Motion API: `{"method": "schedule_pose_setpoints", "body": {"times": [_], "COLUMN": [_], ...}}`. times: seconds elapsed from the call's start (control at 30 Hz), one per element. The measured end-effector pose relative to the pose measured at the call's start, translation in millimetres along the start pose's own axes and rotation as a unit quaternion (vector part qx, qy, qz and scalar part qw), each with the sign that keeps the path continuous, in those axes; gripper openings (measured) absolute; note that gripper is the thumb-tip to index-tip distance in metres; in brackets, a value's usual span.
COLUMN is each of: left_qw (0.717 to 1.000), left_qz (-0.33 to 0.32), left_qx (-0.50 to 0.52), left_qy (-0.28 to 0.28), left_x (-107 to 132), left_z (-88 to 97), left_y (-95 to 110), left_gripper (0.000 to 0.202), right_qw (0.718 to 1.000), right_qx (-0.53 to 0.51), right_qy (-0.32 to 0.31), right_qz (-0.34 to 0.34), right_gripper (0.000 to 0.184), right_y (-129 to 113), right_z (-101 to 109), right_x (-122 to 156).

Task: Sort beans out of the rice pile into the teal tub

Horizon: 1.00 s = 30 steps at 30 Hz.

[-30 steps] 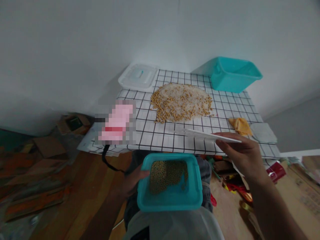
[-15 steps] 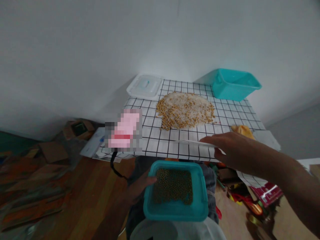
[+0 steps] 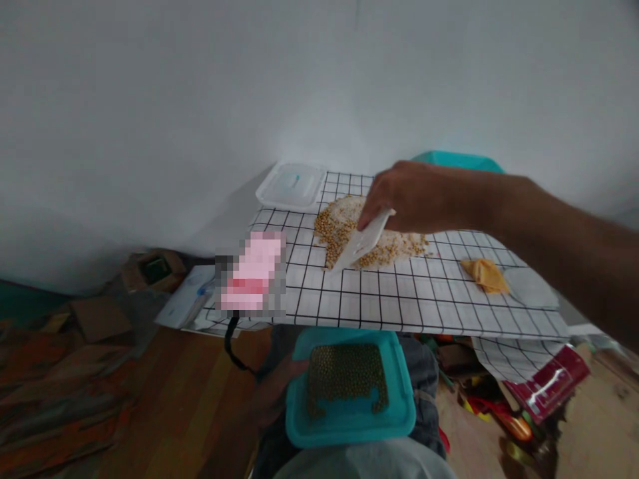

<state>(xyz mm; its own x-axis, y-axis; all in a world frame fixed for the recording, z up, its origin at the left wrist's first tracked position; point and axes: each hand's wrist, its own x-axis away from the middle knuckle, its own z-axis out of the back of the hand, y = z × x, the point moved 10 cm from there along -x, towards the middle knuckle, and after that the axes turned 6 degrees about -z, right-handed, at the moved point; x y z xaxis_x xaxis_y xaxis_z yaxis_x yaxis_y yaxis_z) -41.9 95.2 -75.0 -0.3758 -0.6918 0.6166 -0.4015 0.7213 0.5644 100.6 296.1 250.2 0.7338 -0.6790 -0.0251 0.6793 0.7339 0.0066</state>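
Note:
My right hand (image 3: 394, 193) is closed on the edge of a flat white plastic piece (image 3: 367, 241). That piece tilts over the near side of a pile of yellow soybeans (image 3: 329, 233) mixed with white grains. In my lap, a teal plastic bin (image 3: 344, 432) holds a layer of the beans (image 3: 347, 372). My left hand (image 3: 282, 382) grips its left side, thumb over the rim; the other fingers are hidden or dark. The pile lies on a table with a white grid-patterned cover (image 3: 309, 293), and my right forearm hides part of it.
A second teal bin (image 3: 459, 159) stands at the back right, mostly behind my arm. At the back left rests a white lid (image 3: 292, 185). A blurred pink object (image 3: 254, 269) lies front left, a yellow cloth (image 3: 486, 275) to the right. Cardboard boxes (image 3: 100, 319) fill the floor at left.
My right hand has moved forward and left with the white plastic piece, from the table's front to the pile. Beans in the lap bin have shifted toward its far side.

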Motion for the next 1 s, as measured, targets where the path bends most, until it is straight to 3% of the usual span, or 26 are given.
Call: {"method": "schedule_pose_setpoints", "body": {"times": [0.1,0.2,0.4,0.57,0.73,1.0], "left_qw": [1.0,0.999,0.996,0.996,0.995,0.997], "left_qz": [-0.017,-0.019,-0.002,0.008,0.005,0.006], "left_qx": [0.015,0.038,0.067,0.063,0.043,0.04], "left_qy": [0.008,0.025,0.051,0.06,0.086,0.059], "left_x": [-1,-1,-6,-9,-9,-11], "left_z": [3.1,11.2,24.1,22.9,22.1,9.3], "left_y": [-1,-8,-21,-19,-14,-15], "left_gripper": [0.054,0.049,0.053,0.053,0.055,0.05], "right_qw": [0.998,0.997,0.995,0.995,0.992,0.991], "right_qx": [0.042,0.048,0.036,0.017,-0.012,-0.02], "right_qy": [0.013,-0.014,-0.045,-0.053,-0.055,-0.035], "right_qz": [0.047,0.066,0.077,0.083,0.112,0.127], "right_gripper": [0.043,0.044,0.047,0.047,0.045,0.04], "right_y": [1,4,9,13,10,12], "right_z": [-1,-28,-74,-86,-89,-88], "right_x": [-50,-88,-118,-117,-98,-66]}}
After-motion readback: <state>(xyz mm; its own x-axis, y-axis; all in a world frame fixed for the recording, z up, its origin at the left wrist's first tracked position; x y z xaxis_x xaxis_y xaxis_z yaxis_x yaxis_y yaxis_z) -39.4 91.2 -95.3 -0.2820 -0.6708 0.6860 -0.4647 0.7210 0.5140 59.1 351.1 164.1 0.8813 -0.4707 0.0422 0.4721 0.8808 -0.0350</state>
